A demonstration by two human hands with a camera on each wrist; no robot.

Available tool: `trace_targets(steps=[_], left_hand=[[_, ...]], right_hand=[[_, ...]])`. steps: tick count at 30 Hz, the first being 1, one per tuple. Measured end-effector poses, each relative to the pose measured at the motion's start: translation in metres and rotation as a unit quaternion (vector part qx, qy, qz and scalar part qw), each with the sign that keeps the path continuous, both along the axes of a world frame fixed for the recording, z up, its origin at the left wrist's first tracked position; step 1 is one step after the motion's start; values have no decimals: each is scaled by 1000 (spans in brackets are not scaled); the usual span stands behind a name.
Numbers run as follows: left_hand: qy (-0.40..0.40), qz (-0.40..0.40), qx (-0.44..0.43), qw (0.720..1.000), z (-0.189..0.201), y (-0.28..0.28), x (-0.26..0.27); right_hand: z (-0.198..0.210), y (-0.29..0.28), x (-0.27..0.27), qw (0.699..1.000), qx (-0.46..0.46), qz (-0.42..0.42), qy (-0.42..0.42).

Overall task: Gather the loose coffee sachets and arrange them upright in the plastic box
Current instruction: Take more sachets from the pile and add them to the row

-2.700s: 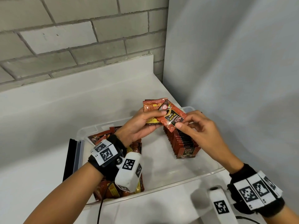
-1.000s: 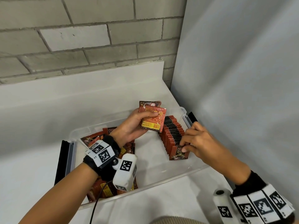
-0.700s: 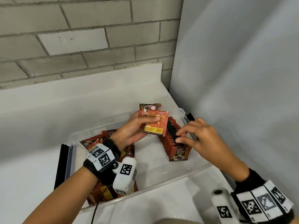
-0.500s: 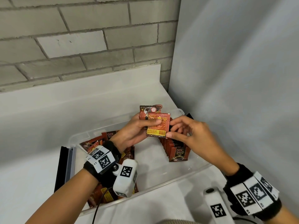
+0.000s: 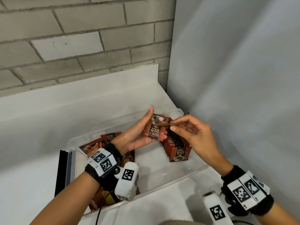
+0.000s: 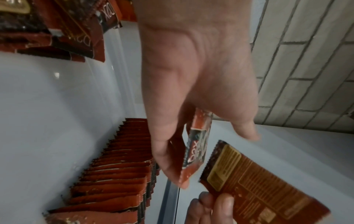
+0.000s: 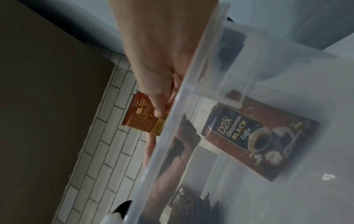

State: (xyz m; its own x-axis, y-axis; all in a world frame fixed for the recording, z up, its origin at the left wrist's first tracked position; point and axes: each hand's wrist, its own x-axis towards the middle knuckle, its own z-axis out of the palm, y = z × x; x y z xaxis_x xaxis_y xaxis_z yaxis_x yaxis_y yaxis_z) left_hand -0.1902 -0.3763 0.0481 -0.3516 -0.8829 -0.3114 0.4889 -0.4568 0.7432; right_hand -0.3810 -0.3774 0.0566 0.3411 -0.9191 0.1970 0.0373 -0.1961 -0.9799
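Note:
A clear plastic box [image 5: 162, 181] stands on the white counter. Along its right side runs a row of upright red-brown coffee sachets [image 5: 177, 143], also in the left wrist view [image 6: 114, 174]. My left hand [image 5: 146, 127] hovers above the box and cups a small stack of sachets [image 5: 154, 132] on its curled fingers, thumb lifted. My right hand [image 5: 176, 125] pinches one sachet [image 5: 163, 124] edge-on just above that stack; its printed back [image 6: 258, 189] faces the left wrist camera. Loose sachets [image 5: 99, 143] lie piled at the box's left end.
A grey panel [image 5: 235, 78] rises close to the right of the box, and a brick wall [image 5: 81, 38] stands behind the counter. A black latch [image 5: 62, 172] sticks out at the box's left end. The box rim [image 7: 172, 121] crosses the right wrist view.
My right hand left the upright row, came up to the left hand's stack and took one sachet off it. My left thumb has lifted from the stack.

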Motion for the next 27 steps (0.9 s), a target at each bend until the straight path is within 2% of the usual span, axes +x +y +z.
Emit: trace_targets(steps=[4,8,12,16,19,23,27], left_hand=[[-25,-29,-32,999,-1,3,1],[-45,-7,-36,998,1,4,2],[-18,38,-45,998,1,3,2],[5,87,-54,995,3,1,2],[12,110,-65,992,3,0,1],[22,118,-73,990,-1,-1,1],[15,104,-71,992,-2,-3,2]], right_hand=[[-3,-1,0,999,-33,29,12],[-7,-3,-1,998,-40,41,20],[-7,-4,-1,998,-34,38,31],[-5,-5,-1,999,-4,-26,25],[-1,-1,2,999,7,0,49],[-5,-1,6,995,-7,31,99],[-6,-4,3,998,17,-9,64]])
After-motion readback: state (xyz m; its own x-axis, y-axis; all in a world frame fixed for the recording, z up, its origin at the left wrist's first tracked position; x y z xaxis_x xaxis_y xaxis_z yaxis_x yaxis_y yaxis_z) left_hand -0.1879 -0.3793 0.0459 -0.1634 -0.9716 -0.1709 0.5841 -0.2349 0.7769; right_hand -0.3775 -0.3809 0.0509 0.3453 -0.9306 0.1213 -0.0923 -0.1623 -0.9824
